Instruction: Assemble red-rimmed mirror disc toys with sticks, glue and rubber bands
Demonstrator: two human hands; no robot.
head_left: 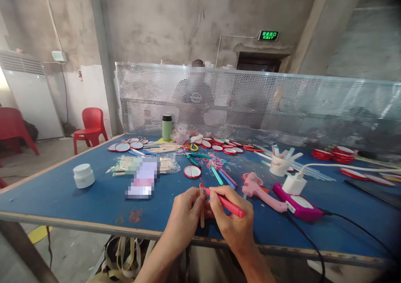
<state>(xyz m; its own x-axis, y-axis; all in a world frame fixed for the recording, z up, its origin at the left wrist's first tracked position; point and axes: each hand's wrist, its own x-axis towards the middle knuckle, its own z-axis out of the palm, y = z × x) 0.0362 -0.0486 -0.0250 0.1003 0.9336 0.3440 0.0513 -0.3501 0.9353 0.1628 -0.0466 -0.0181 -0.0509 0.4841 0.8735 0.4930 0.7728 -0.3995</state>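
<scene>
Near the front edge of the blue table, my left hand (188, 207) is closed around a flat wooden craft stick (202, 216), held upright. The top end of the stick is red. In my right hand (234, 216) is a red marker pen (230, 205), its tip at or very near the stick's upper end. Some fingers of both hands are hidden behind the stick and pen. Just beyond my hands lies a round, red-rimmed disc (192, 172). Blue and teal markers (226, 178) rest to its right.
A pink glue gun (263, 193) and a magenta power strip (297, 203) with cords are at right. Beside them stands a cup of markers (280, 164). A white jar (83, 176) sits left, a green bottle (167, 128) at the back. A person (194, 95) is behind the perforated screen.
</scene>
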